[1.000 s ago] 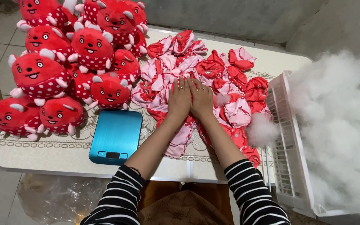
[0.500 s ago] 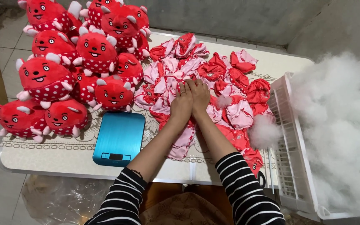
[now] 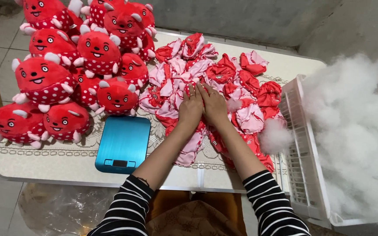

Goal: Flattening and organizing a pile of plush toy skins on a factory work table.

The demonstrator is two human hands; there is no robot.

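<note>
Left hand [image 3: 190,107] and right hand [image 3: 214,105] lie side by side, touching, fingers flat and extended, gripping nothing, pressed palm-down on the pile of unstuffed skins [image 3: 206,78] at mid-table [image 3: 44,164]. Stuffed toys [image 3: 79,65] sit left, blue scale [image 3: 123,144] near the left forearm, stuffing [image 3: 355,131] in the crate [image 3: 302,170] right.

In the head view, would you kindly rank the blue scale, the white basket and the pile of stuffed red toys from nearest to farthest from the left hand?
From the left hand, resting on the pink and red fabric skins:
1. Blue scale, below and to its left.
2. Pile of stuffed red toys, on the left; its closest toy is near enough to rival the scale.
3. White basket, far right, beyond the right hand.
</note>
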